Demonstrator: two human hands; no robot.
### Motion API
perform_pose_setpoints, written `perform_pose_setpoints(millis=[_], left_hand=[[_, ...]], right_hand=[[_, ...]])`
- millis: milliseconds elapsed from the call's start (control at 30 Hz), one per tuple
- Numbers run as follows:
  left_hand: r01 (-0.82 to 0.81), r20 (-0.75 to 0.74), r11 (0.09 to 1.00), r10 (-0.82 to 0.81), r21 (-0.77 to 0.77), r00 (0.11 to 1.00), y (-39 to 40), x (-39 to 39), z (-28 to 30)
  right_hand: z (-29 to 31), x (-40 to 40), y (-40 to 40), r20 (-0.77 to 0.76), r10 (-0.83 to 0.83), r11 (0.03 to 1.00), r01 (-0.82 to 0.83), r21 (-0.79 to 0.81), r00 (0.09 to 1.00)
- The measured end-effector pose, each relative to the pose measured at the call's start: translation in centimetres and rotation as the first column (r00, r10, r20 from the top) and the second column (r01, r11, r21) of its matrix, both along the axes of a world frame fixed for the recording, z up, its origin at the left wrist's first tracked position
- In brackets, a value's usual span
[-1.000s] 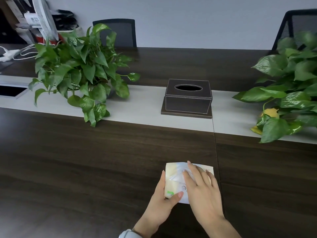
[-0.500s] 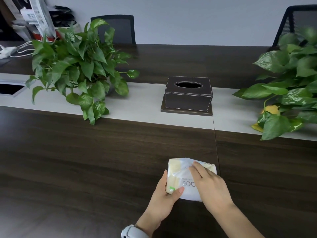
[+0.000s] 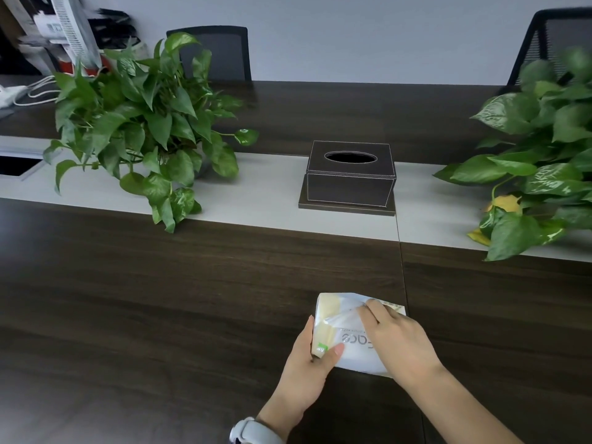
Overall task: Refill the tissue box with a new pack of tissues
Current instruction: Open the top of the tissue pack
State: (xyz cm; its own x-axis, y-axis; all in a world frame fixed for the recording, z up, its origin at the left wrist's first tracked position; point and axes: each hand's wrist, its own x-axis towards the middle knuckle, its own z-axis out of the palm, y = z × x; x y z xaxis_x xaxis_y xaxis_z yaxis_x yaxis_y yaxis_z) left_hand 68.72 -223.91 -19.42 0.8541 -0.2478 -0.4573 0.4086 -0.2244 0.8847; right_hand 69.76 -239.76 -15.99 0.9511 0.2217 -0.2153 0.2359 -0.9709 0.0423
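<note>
A long dark wooden desk (image 3: 160,299) with a pale grey strip along its middle carries two leafy potted plants, one (image 3: 141,129) toward the left end and one (image 3: 541,155) at the right edge. Between them on the strip sits a dark tissue box (image 3: 349,177), its oval slot empty. Near the desk's front edge lies the tissue pack (image 3: 339,328), gripped at its left end by the left hand (image 3: 307,366), thumb on top, while the right hand (image 3: 395,342) pinches the wrapper on the pack's top.
</note>
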Motion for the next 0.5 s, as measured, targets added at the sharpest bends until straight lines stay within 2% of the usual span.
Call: perform_pose_setpoints(millis=[167, 233, 333, 433, 500], left_hand=[[-0.001, 0.022, 1.000, 0.001, 0.003, 1.000, -0.2, -0.2, 0.0], [-0.008, 0.041, 1.000, 0.008, 0.005, 0.999, -0.2, -0.2, -0.1], [-0.010, 0.066, 1.000, 0.009, 0.008, 0.998, -0.4, -0.2, -0.1], [0.002, 0.042, 1.000, -0.003, 0.027, 0.999, -0.4, -0.1, 0.1], [0.003, 0.039, 1.000, -0.004, 0.027, 0.999, -0.4, 0.0, 0.4]], right_hand=[[0.2, 0.3, 0.3, 0.023, -0.028, 0.999, 0.027, 0.039, 0.999], [0.3, -0.3, 0.5, 0.108, -0.044, 0.996, 0.036, 0.077, 0.993], [1.1, -1.7, 0.2, 0.283, -0.116, 0.963, 0.039, 0.266, 0.952], [1.8, -2.5, -0.4, 0.327, -0.065, 0.954, -0.038, 0.299, 0.943], [2.4, -2.9, -0.8, 0.325, -0.120, 0.926, -0.012, 0.378, 0.938]])
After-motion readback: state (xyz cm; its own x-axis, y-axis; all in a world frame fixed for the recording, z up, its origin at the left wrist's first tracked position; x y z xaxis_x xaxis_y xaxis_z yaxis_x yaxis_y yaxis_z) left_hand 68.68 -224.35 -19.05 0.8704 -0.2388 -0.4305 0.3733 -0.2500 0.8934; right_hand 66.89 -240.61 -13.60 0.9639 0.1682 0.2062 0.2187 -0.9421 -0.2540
